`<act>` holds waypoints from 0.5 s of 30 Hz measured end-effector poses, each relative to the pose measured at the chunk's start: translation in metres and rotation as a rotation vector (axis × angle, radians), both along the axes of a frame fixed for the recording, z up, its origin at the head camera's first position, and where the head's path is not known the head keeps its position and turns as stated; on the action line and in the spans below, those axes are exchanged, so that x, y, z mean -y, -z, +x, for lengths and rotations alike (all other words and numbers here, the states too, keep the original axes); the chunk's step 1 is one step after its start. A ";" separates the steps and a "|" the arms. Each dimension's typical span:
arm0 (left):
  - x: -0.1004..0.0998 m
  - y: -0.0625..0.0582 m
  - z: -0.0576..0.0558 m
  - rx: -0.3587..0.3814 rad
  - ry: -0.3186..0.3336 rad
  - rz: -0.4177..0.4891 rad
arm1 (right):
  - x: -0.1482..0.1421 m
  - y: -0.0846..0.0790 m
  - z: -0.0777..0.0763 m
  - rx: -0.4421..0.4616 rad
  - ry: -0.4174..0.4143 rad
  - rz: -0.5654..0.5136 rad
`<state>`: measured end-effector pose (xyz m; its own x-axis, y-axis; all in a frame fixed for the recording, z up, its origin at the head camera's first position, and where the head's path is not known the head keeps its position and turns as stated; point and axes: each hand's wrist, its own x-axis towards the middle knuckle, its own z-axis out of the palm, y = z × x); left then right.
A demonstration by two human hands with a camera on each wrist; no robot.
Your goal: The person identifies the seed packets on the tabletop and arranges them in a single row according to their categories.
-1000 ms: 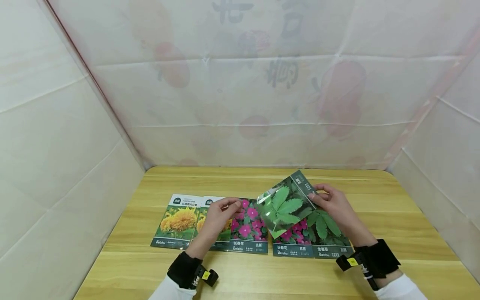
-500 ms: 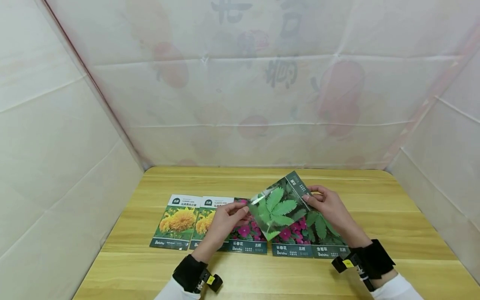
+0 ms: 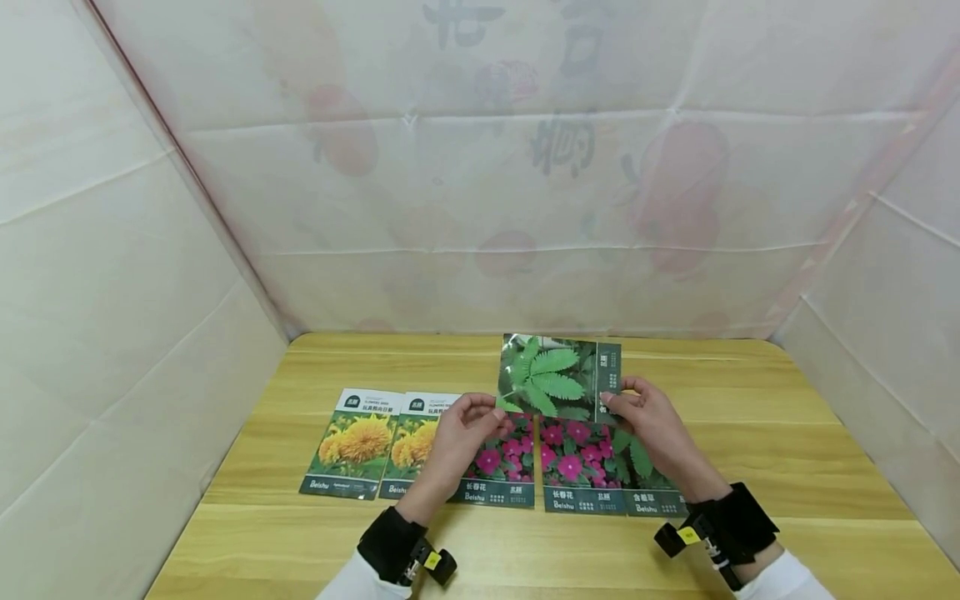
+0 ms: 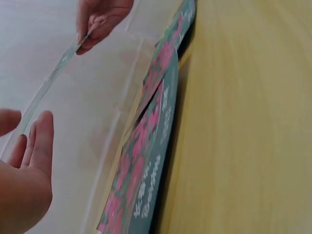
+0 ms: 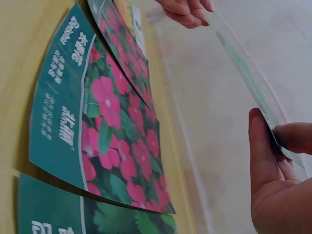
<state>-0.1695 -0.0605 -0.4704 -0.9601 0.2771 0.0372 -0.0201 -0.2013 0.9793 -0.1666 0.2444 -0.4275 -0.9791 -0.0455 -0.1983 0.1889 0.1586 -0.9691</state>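
A seed packet with a green fern-like leaf (image 3: 551, 379) is held sideways above the table. At its lower left corner my left hand (image 3: 468, 433) pinches it between thumb and fingers. My right hand (image 3: 656, 421) grips the dark label end, thumb on the front and fingers behind, as the right wrist view shows. Below lie two pink-flower packets, one on the left (image 3: 495, 492) and one on the right (image 3: 581, 500), partly covered by the held packet. Another leaf packet (image 3: 652, 483) lies under my right hand, partly hidden.
Two yellow-flower seed packets, one at the far left (image 3: 352, 442) and one beside it (image 3: 408, 442), complete the row; my left hand overlaps the second. The wooden table (image 3: 555, 558) meets pale cloth walls (image 3: 480, 292) at the back and sides.
The held leaf packet has turned from slanted to nearly level and risen a little. My left hand has moved right and taken hold of its corner. The packets on the table stay put.
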 end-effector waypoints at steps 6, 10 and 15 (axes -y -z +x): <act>-0.004 0.006 -0.002 -0.053 -0.078 0.034 | 0.001 0.005 0.001 0.018 -0.046 -0.001; -0.004 0.003 -0.004 -0.041 -0.150 0.053 | 0.000 0.006 0.002 0.020 -0.083 0.024; -0.001 0.027 -0.014 -0.076 -0.177 0.063 | -0.006 0.006 0.006 0.001 -0.141 0.029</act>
